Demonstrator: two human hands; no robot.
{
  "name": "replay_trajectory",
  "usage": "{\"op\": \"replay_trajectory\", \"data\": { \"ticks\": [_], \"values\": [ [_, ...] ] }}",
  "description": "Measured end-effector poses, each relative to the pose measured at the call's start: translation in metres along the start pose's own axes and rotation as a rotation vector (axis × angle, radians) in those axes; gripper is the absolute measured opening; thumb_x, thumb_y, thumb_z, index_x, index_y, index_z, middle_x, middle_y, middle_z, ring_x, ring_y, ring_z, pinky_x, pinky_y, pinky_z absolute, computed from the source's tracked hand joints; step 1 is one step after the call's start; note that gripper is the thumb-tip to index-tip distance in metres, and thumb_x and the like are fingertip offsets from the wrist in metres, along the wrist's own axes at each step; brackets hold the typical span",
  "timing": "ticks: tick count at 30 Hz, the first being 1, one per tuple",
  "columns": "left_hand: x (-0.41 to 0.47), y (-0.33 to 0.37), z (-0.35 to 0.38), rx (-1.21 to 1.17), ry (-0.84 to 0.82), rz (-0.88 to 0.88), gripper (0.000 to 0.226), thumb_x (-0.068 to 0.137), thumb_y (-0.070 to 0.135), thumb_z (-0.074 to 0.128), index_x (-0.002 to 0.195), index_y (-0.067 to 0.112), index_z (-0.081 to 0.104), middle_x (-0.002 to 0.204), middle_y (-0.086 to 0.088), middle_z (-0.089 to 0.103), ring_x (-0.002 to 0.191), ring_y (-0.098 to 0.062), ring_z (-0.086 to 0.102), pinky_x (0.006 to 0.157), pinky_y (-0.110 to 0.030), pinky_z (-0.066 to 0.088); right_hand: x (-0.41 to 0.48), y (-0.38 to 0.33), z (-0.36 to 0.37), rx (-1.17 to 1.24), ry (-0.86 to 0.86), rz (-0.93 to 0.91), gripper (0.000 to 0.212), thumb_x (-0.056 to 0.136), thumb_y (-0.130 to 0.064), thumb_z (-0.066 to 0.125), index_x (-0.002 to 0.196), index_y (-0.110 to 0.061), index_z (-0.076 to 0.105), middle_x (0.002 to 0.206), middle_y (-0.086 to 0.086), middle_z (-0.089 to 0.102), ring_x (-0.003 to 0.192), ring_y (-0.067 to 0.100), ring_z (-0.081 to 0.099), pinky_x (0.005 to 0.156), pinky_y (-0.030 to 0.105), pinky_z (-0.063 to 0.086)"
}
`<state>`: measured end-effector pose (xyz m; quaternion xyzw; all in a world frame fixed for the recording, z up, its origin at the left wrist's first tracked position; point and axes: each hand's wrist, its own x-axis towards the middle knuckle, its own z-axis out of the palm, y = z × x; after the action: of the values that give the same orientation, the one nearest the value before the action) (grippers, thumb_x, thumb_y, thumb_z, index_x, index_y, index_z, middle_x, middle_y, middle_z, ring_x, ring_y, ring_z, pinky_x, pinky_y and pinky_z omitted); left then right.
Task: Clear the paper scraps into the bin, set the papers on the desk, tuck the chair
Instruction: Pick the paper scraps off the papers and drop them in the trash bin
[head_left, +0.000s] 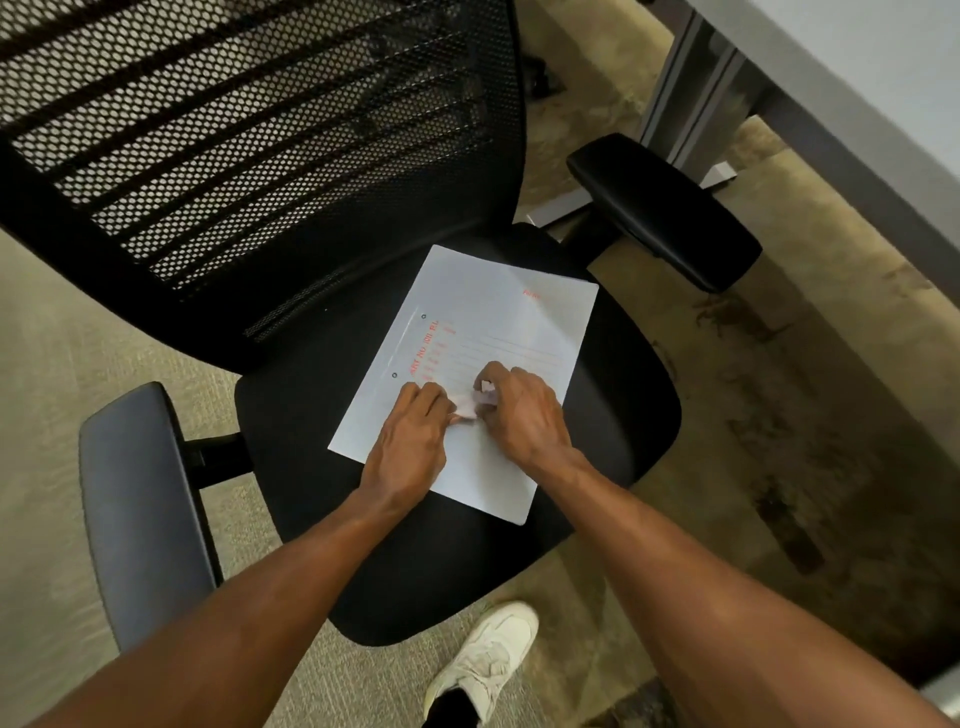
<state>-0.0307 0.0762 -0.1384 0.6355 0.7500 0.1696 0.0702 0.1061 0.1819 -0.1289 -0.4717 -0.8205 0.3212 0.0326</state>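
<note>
Between the curled left hand (410, 447) and right hand (522, 415): pink paper scraps (470, 405), pinched by both, atop papers (488, 332) on chair seat (623, 415). Step: gathering scraps. Next: carry to bin, unseen.

Black mesh chair back (249, 130), matt cloth seat (618, 415), smooth pale paper folder (498, 322), rough carpet (779, 441)

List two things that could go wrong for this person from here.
1. The small pinkish paper scraps, pinched between the left hand and right hand, could slip onto the beige carpet.
2. The white printed paper sheet lies loose on the black chair seat; gathering might slide it off.
</note>
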Motion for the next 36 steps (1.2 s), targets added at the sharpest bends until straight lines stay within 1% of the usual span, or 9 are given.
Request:
{"op": "replay_trajectory", "data": {
  "ticks": [4, 9, 15, 19, 22, 25, 28, 31, 36],
  "values": [
    [-0.008, 0.018, 0.000, -0.025, -0.009, 0.003, 0.014, 0.088, -0.012, 0.074, 0.099, -0.004, 0.074, 0.095, -0.015, 0.069, 0.083, -0.034, 0.064, 0.066, -0.042, 0.060, -0.030, 0.022, 0.001, 0.123, 0.108, 0.069, 0.021, 0.097, -0.020, 0.069, 0.118, -0.019, 0.067, 0.107, 0.007, 0.068, 0.098, 0.026, 0.064, 0.083, 0.044, 0.058],
    [-0.017, 0.063, 0.006, -0.084, -0.041, 0.053, 0.018, 0.085, -0.013, 0.075, 0.099, -0.003, 0.076, 0.095, -0.017, 0.070, 0.085, -0.035, 0.066, 0.069, -0.044, 0.062, -0.082, 0.051, 0.002, 0.262, 0.311, 0.204, 0.016, 0.093, -0.020, 0.077, 0.109, -0.021, 0.076, 0.097, -0.002, 0.071, 0.085, 0.015, 0.065, 0.075, 0.033, 0.056],
    [-0.027, 0.144, 0.021, -0.220, -0.072, 0.151, 0.021, 0.100, 0.007, 0.054, 0.101, 0.002, 0.075, 0.096, -0.012, 0.069, 0.088, -0.031, 0.062, 0.066, -0.044, 0.056, -0.160, 0.098, -0.009, 0.410, 0.508, 0.438, 0.019, 0.092, -0.020, 0.078, 0.110, -0.027, 0.077, 0.102, -0.006, 0.075, 0.088, 0.011, 0.070, 0.081, 0.032, 0.057],
    [-0.038, 0.200, 0.044, -0.275, -0.136, 0.238, 0.015, 0.095, -0.007, 0.064, 0.103, -0.002, 0.075, 0.097, -0.014, 0.070, 0.087, -0.032, 0.063, 0.072, -0.044, 0.056, -0.216, 0.129, -0.017, 0.443, 0.624, 0.586, 0.022, 0.089, -0.017, 0.082, 0.109, -0.026, 0.079, 0.100, -0.009, 0.077, 0.084, 0.010, 0.071, 0.077, 0.027, 0.055],
    [-0.050, 0.243, 0.061, -0.298, -0.184, 0.278, 0.012, 0.092, -0.010, 0.065, 0.093, -0.002, 0.074, 0.093, -0.016, 0.070, 0.082, -0.035, 0.064, 0.071, -0.045, 0.056, -0.256, 0.152, -0.021, 0.499, 0.682, 0.692, 0.019, 0.088, -0.016, 0.083, 0.106, -0.023, 0.080, 0.092, -0.005, 0.079, 0.078, 0.013, 0.072, 0.074, 0.028, 0.056],
    [-0.066, 0.283, 0.079, -0.301, -0.239, 0.323, 0.011, 0.091, -0.008, 0.068, 0.086, 0.002, 0.070, 0.090, -0.014, 0.068, 0.080, -0.035, 0.064, 0.071, -0.042, 0.054, -0.296, 0.180, -0.019, 0.474, 0.740, 0.825, 0.013, 0.086, -0.021, 0.086, 0.094, -0.012, 0.080, 0.080, 0.003, 0.078, 0.068, 0.021, 0.070, 0.065, 0.027, 0.046],
    [-0.085, 0.321, 0.099, -0.276, -0.343, 0.370, 0.011, 0.088, -0.005, 0.068, 0.086, 0.005, 0.071, 0.091, -0.014, 0.069, 0.083, -0.037, 0.066, 0.072, -0.041, 0.052, -0.337, 0.208, -0.017, 0.457, 0.779, 0.966, 0.025, 0.086, -0.027, 0.086, 0.084, -0.004, 0.078, 0.076, 0.016, 0.077, 0.069, 0.034, 0.071, 0.062, 0.029, 0.039],
    [-0.104, 0.355, 0.123, -0.236, -0.444, 0.428, 0.014, 0.083, -0.004, 0.071, 0.089, 0.006, 0.078, 0.093, -0.015, 0.073, 0.085, -0.037, 0.070, 0.073, -0.039, 0.055, -0.377, 0.231, -0.016, 0.465, 0.822, 1.010, 0.014, 0.086, -0.019, 0.086, 0.096, -0.011, 0.080, 0.081, 0.011, 0.079, 0.072, 0.030, 0.073, 0.064, 0.029, 0.046],
    [-0.140, 0.403, 0.161, -0.169, -0.613, 0.515, 0.021, 0.090, 0.002, 0.063, 0.104, 0.008, 0.076, 0.109, -0.014, 0.071, 0.105, -0.035, 0.067, 0.086, -0.038, 0.053, -0.441, 0.266, -0.006, 0.466, 0.829, 1.126, 0.022, 0.087, -0.015, 0.085, 0.108, -0.010, 0.080, 0.092, 0.015, 0.080, 0.083, 0.034, 0.076, 0.074, 0.040, 0.061]
  ]
}}
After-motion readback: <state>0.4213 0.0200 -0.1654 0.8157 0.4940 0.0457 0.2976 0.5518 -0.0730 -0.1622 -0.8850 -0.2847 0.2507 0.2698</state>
